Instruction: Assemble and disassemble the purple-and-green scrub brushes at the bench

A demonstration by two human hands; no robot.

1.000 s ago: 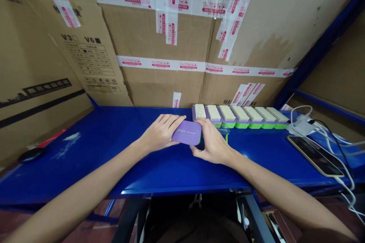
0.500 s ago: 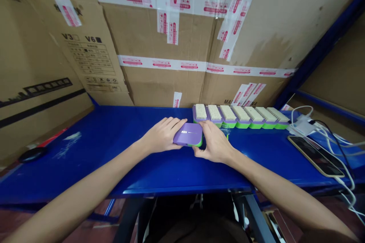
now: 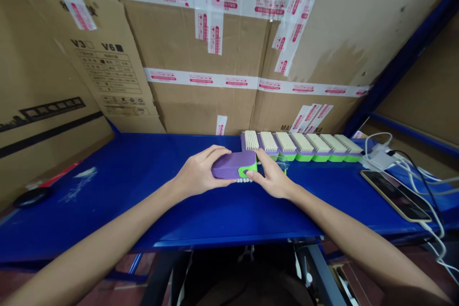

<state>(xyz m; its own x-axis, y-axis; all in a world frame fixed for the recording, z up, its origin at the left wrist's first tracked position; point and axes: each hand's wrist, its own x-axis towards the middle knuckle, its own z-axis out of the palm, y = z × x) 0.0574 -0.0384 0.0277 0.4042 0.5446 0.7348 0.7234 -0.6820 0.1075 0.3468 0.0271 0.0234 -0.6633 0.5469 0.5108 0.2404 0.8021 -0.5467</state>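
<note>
A purple and green scrubbing brush (image 3: 227,166) is held just above the blue table, its pale bristles pointing down. My left hand (image 3: 193,171) wraps round its left end, fingers over the top and thumb below. My right hand (image 3: 274,177) grips the green right end, with the thumb pressed on a dark spot on the end face. Right behind my right hand lies a small clear plastic piece with a green part (image 3: 283,163), partly hidden by that hand.
Several matching brushes (image 3: 304,157) stand bristles up in a row along the cardboard wall (image 3: 201,110). On the right of the blue table (image 3: 222,220) lie a phone (image 3: 394,195), a white charger (image 3: 380,158) and cables. A black object (image 3: 32,197) sits at the far left.
Both hands have tilted the brush, so its purple side and bristle tips now show instead of its lettered top. My right thumb has moved onto the green end face.
</note>
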